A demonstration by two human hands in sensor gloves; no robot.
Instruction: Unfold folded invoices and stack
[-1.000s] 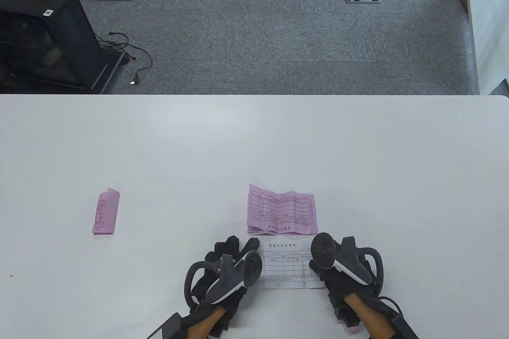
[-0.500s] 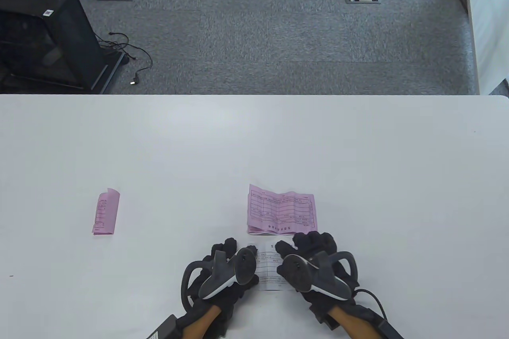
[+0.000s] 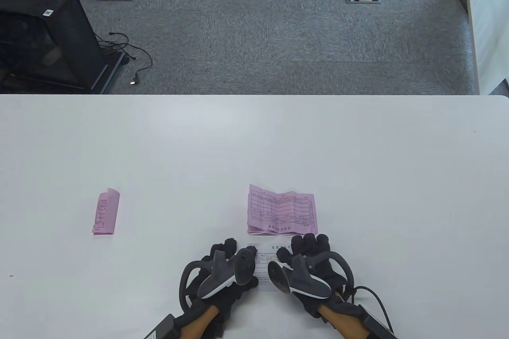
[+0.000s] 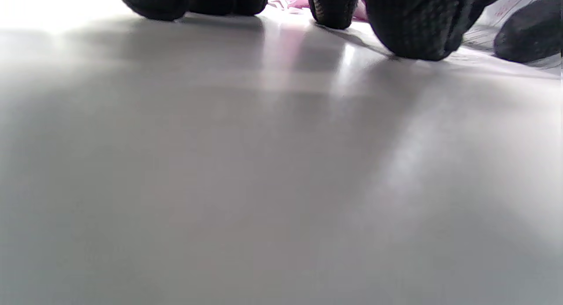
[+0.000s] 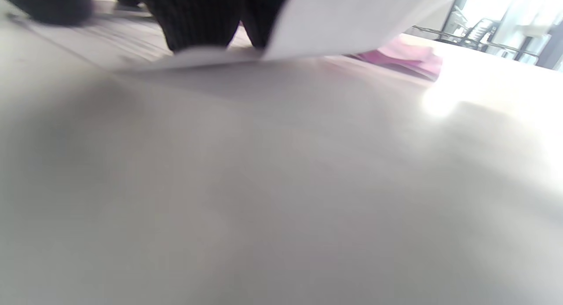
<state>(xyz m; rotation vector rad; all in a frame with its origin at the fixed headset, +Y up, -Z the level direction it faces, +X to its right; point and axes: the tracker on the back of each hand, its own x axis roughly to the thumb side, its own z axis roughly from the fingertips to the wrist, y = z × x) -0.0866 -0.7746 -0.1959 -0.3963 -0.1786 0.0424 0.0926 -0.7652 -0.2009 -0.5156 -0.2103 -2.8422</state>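
Hands meet over a white invoice (image 3: 263, 263) at the near edge of the table (image 3: 254, 144). The left hand (image 3: 222, 271) lies on the sheet's left end, fingers spread and pointing away from the person; in the left wrist view its fingertips (image 4: 409, 27) press down on the table and on the paper's edge, so it pins the sheet flat and does not pinch it. The right hand (image 3: 314, 263) covers the sheet's right part, knuckles up, fingers curled forward. In the right wrist view a white flap (image 5: 352, 19) stands lifted off the table just beside that hand's dark fingers (image 5: 198, 19); whether they pinch the flap or only rest against it I cannot tell. Only a narrow strip of the white invoice, with printed table lines, shows between the two hands in the table view.

Just beyond the hands lies the pink stack (image 3: 281, 212), unfolded with creases showing, its near edge close to the right hand's fingers but apart from them. The same pink paper shows in the right wrist view (image 5: 400, 54), behind the lifted white flap. Well to the left, a folded pink invoice (image 3: 106, 212) lies alone on the table, narrow and still creased shut, far from both hands.
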